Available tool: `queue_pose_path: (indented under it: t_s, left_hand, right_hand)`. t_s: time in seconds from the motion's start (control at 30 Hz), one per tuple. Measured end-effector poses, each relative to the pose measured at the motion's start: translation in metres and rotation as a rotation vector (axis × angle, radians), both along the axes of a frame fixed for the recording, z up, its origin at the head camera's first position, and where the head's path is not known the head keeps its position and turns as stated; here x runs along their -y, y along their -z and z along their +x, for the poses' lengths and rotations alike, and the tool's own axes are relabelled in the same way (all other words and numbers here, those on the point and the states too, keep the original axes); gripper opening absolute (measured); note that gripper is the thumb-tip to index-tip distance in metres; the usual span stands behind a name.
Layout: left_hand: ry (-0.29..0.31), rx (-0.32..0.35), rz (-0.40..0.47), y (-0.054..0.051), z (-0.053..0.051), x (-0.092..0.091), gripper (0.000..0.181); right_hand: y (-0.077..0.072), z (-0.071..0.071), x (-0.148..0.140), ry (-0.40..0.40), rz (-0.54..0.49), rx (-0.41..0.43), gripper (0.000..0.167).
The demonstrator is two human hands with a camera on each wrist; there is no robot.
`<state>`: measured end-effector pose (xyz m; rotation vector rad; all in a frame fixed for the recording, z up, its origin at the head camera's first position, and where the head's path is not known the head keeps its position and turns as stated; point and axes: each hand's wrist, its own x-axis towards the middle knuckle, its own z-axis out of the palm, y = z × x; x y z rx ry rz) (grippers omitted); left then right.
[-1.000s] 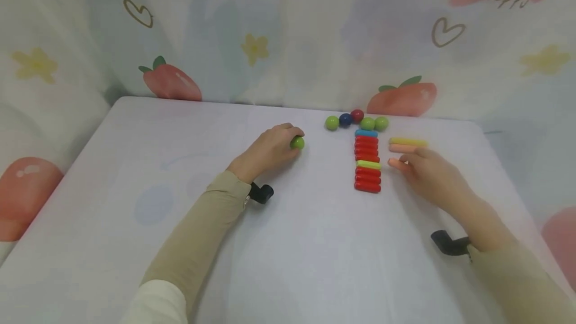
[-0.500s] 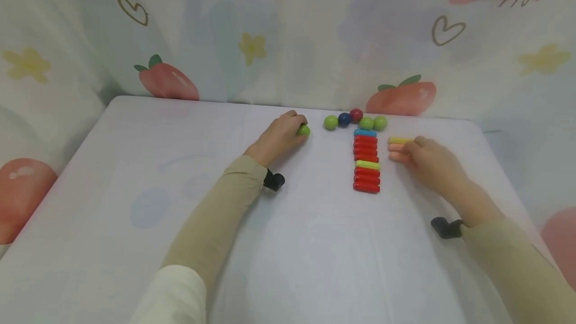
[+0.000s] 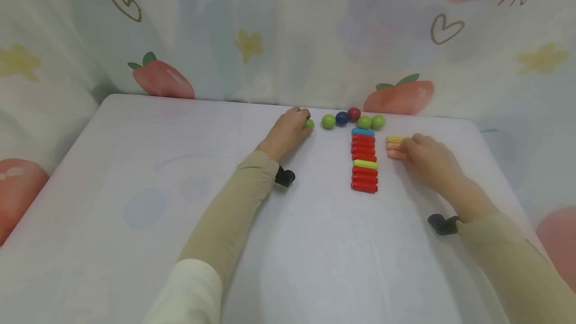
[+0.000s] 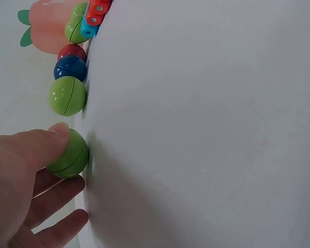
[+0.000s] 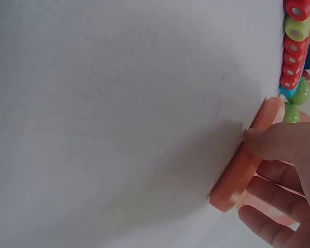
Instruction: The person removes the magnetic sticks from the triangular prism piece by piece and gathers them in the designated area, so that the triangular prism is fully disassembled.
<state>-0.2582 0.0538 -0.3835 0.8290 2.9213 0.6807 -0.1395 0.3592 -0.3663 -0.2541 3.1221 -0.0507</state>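
Observation:
My left hand (image 3: 286,131) holds a green ball (image 4: 72,157) between thumb and fingers, on the table near its back edge. Just right of it sits another green ball (image 3: 328,121), a small gap apart. My right hand (image 3: 432,161) pinches an orange stick (image 5: 237,178), its thumb on the near long side. In the head view this stick lies against a second orange stick (image 3: 391,146), with a yellow stick (image 3: 395,139) behind them. My fingers cover the right ends of these sticks.
A blue ball (image 3: 342,118), a red ball (image 3: 354,113) and two green balls (image 3: 378,122) continue the row rightward. In front lies a column of red sticks (image 3: 364,180), with a yellow-green stick (image 3: 365,164) among them and a blue stick (image 3: 363,132) at its far end.
My left hand has slid the green ball right and back, closer to the row of balls. My right hand has moved its orange stick back against the other orange stick.

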Motion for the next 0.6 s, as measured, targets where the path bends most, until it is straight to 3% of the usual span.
queue_pose_path:
  t_s: [0.27, 0.6]
  left_hand:
    - [0.003, 0.017, 0.014, 0.002, 0.003, 0.002, 0.048]
    - [0.003, 0.037, 0.014, -0.003, 0.010, 0.011, 0.065]
  right_hand:
    - [-0.003, -0.001, -0.002, 0.023, -0.029, -0.002, 0.039]
    - [-0.011, 0.017, 0.012, -0.013, -0.160, -0.158, 0.037]
